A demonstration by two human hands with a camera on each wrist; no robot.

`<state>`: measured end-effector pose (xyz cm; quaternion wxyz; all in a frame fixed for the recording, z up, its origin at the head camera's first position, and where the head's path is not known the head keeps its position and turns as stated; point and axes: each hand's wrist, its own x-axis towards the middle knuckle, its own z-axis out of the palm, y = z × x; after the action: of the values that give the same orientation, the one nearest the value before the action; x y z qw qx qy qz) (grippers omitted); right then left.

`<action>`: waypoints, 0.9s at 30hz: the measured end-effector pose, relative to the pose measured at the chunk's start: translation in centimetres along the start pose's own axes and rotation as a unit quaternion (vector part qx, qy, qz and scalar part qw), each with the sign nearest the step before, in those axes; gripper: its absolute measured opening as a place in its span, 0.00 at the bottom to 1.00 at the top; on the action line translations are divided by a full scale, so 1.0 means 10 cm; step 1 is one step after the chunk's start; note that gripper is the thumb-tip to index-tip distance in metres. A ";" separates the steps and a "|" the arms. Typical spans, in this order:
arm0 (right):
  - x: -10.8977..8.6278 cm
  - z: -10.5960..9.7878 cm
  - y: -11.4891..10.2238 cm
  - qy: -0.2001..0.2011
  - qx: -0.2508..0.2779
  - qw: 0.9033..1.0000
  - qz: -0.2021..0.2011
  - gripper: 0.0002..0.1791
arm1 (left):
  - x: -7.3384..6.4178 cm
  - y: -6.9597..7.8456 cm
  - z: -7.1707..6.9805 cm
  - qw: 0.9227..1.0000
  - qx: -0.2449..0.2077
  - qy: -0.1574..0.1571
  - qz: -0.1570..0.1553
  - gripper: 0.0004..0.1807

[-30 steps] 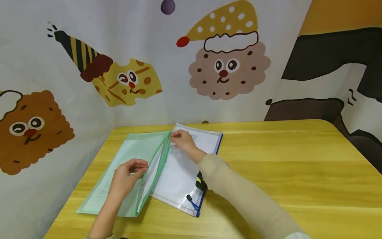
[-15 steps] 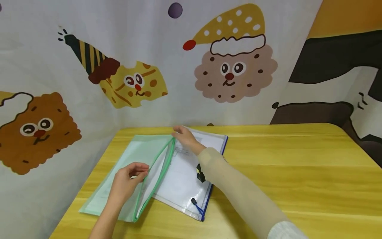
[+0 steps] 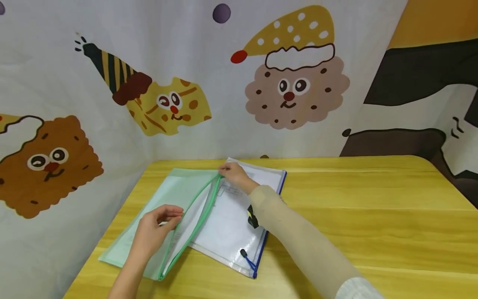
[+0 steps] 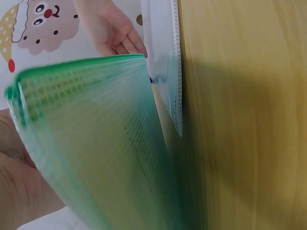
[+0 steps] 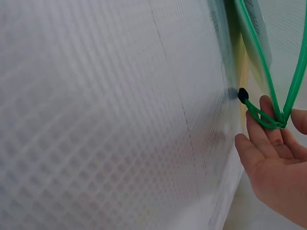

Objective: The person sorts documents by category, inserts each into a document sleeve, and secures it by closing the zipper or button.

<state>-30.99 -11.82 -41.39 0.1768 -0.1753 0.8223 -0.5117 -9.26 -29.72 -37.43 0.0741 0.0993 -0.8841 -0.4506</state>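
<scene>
A green zip document pouch [image 3: 169, 195] lies tilted across the left of the table, its zip edge parted and white paper [image 3: 194, 209] inside. My left hand [image 3: 154, 226] pinches the near side of its mouth, thumb and fingers at the edge. At the far end of the zip, my right hand [image 3: 234, 172] holds the corner. A green cord with a black toggle [image 5: 243, 96] hangs beside these right fingers in the right wrist view. Partly under the green pouch lies a clear pouch [image 3: 228, 224] with a blue zip edge and white contents.
The yellow wood-grain table [image 3: 354, 216] extends to the right. A printed cloth [image 3: 209, 137] with cartoon biscuits hangs behind it. On the clear pouch are a blue pull cord [image 3: 248, 259] and a black-and-yellow item [image 3: 252, 218], partly hidden by my right sleeve.
The green pouch's near corner has shifted a little left and toward me, along with my left hand. My right hand stays at the far corner. The head view has swung slightly.
</scene>
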 end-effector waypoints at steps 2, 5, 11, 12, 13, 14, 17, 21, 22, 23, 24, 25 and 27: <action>-0.01 -0.02 0.00 0.009 0.008 1.000 0.007 0.19 | 0.00 0.00 -0.01 1.000 0.011 -0.006 -0.002 0.10; -0.02 -0.05 0.00 0.009 0.033 0.999 0.020 0.19 | -0.01 -0.03 -0.02 0.999 0.038 -0.023 -0.007 0.09; -0.07 -0.08 0.01 -0.001 0.117 0.991 0.066 0.17 | 0.02 -0.09 0.00 0.988 0.101 -0.110 -0.024 0.11; -0.08 -0.08 0.01 -0.001 0.131 0.989 0.072 0.17 | 0.02 -0.09 0.00 0.986 0.107 -0.127 -0.029 0.12; -0.08 -0.08 0.01 0.000 0.143 0.987 0.077 0.17 | 0.03 -0.08 0.01 0.983 0.113 -0.142 -0.032 0.13; -0.09 -0.08 0.02 0.000 0.151 0.985 0.080 0.18 | 0.04 -0.07 0.02 0.981 0.113 -0.154 -0.032 0.13; -0.11 -0.08 0.01 0.003 0.162 0.984 0.080 0.18 | 0.09 -0.02 0.06 0.980 0.110 -0.166 -0.022 0.14; -0.16 -0.09 -0.01 0.006 0.162 0.984 0.078 0.17 | 0.19 0.09 0.16 0.981 0.111 -0.157 0.008 0.11; -0.17 -0.10 -0.01 0.006 0.168 0.983 0.081 0.17 | 0.23 0.11 0.19 0.982 0.109 -0.155 0.015 0.11; -0.18 -0.10 -0.01 0.005 0.170 0.982 0.083 0.16 | 0.27 0.13 0.23 0.983 0.108 -0.150 0.021 0.11; -0.19 -0.11 -0.02 0.004 0.173 0.981 0.086 0.16 | 0.31 0.16 0.27 0.984 0.104 -0.143 0.023 0.10; -0.20 -0.11 -0.02 0.004 0.177 0.980 0.089 0.16 | 0.36 0.17 0.31 0.985 0.101 -0.135 0.027 0.11; -0.21 -0.12 -0.01 0.004 0.176 0.980 0.096 0.16 | 0.45 0.21 0.39 0.988 0.094 -0.117 0.028 0.11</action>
<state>-29.72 -9.93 -40.54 0.2496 -0.0596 0.7332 -0.6298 -14.68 -26.55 -37.85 -0.0271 0.0274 -0.9277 -0.3714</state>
